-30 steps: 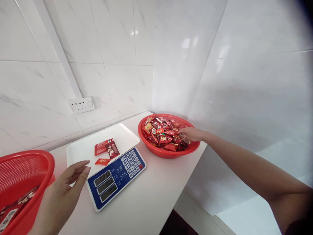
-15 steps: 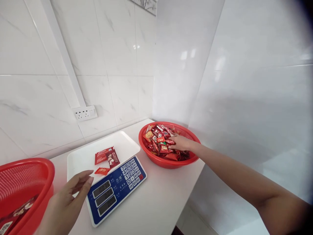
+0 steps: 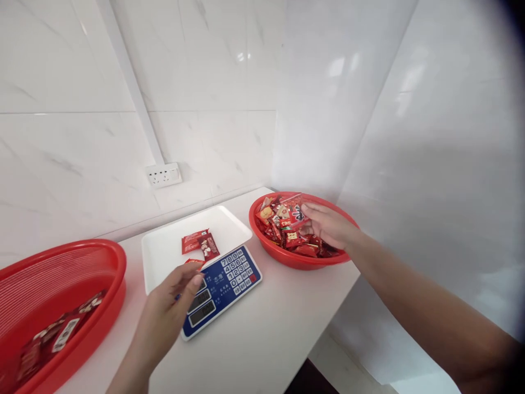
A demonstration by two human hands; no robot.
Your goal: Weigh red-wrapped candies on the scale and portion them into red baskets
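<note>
Over the red basket (image 3: 273, 253) on the right, my right hand (image 3: 328, 223) pinches a red snack packet with clear edges (image 3: 293, 210). Many small red wrapped snacks (image 3: 293, 238) lie heaped beneath it. My left hand (image 3: 172, 298) hovers at the near left corner of the blue-faced digital scale (image 3: 223, 291), covering part of its displays. Its fingers are bent, with thumb and forefinger slightly apart and nothing visible between them. Several red snack packets, among them a dark red one (image 3: 209, 246), rest on the scale's white tray (image 3: 164, 249).
Another red basket (image 3: 117, 273) stands at the left, with dark red packets (image 3: 65, 334) inside. Behind the white table (image 3: 262, 328) is a tiled wall with a socket (image 3: 164, 175). A grey-white panel (image 3: 394, 219) rises at the right.
My right hand has lifted a red packet up from the heap in the right basket. The view has turned left, showing more of the left basket. My left hand now covers more of the scale.
</note>
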